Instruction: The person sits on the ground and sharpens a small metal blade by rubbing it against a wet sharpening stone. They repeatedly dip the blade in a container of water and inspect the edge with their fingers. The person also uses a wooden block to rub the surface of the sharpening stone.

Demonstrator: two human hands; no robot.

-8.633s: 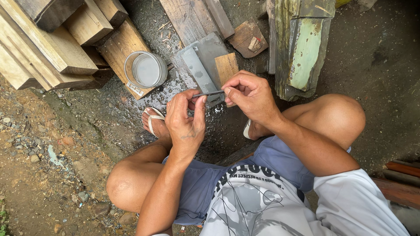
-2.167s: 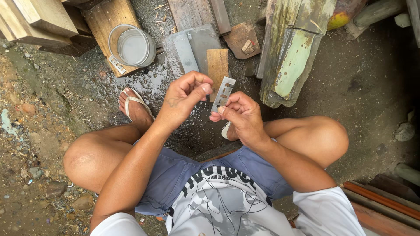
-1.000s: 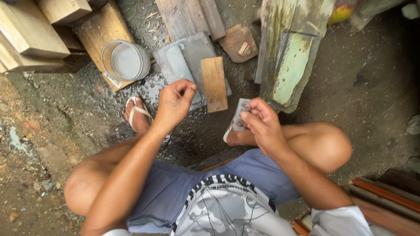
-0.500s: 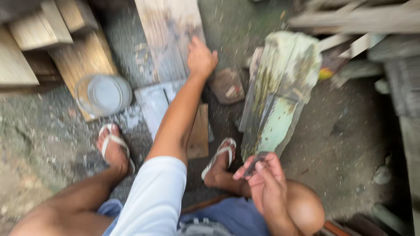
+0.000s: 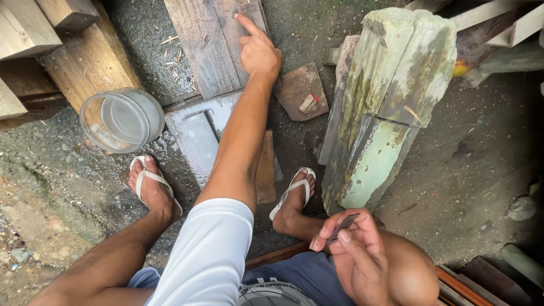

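My left hand (image 5: 258, 48) is stretched far forward, index finger out, its tip on a weathered grey plank (image 5: 207, 48); it holds nothing. Down by my right knee, my right hand (image 5: 354, 252) pinches a small flat grey metal blade (image 5: 343, 226) between thumb and fingers. Under my left forearm lies a wet grey flat stone (image 5: 195, 136) with a small wooden block (image 5: 265, 170) beside it. Both my feet in white flip-flops stand either side of the stone.
A clear round plastic container (image 5: 122, 120) stands left of the stone. Stacked timber beams (image 5: 39, 45) fill the top left. A thick green-stained post (image 5: 385, 107) leans at right, a small brown board (image 5: 300, 90) beside it. Bare dirt lies to the right.
My left arm has reached forward from above the stone to the far plank. My right hand with the blade has dropped to my right knee. The view has tipped forward and closer.
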